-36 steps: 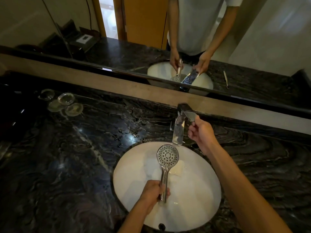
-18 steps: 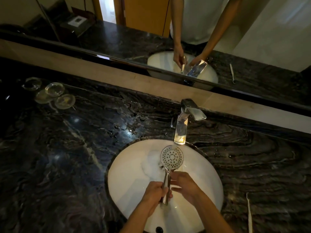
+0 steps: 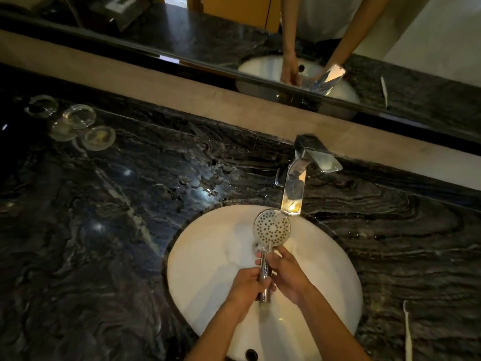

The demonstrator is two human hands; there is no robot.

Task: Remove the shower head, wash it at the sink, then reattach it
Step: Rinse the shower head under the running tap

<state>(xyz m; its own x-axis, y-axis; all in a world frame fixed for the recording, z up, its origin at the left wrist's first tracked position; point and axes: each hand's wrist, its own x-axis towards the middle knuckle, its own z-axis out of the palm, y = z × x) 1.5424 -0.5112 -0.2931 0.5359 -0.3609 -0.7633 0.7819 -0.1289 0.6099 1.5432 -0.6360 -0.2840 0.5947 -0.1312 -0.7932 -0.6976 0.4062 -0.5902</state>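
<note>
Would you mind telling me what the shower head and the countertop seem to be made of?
Shower head: probably chrome-plated metal or plastic, given its mirror-bright handle and silvery perforated face. Countertop: likely polished dark marble or similar stone, with swirling veins and glossy reflections.

One shower head (image 3: 271, 229) is over one white sink (image 3: 203, 259), with one chrome tap (image 3: 295, 188) at the sink's far edge; two hands are on the handle, the left hand (image 3: 247, 285) nearer and the right hand (image 3: 286, 272) just beyond it. Four round glass dishes sit in a cluster at the far left of the one dark stone counter (image 3: 104, 243), among them one dish (image 3: 79, 116) and another dish (image 3: 99, 138); one toothbrush (image 3: 407, 332) lies near right; one mirror (image 3: 208, 35) runs along the far side.
</note>
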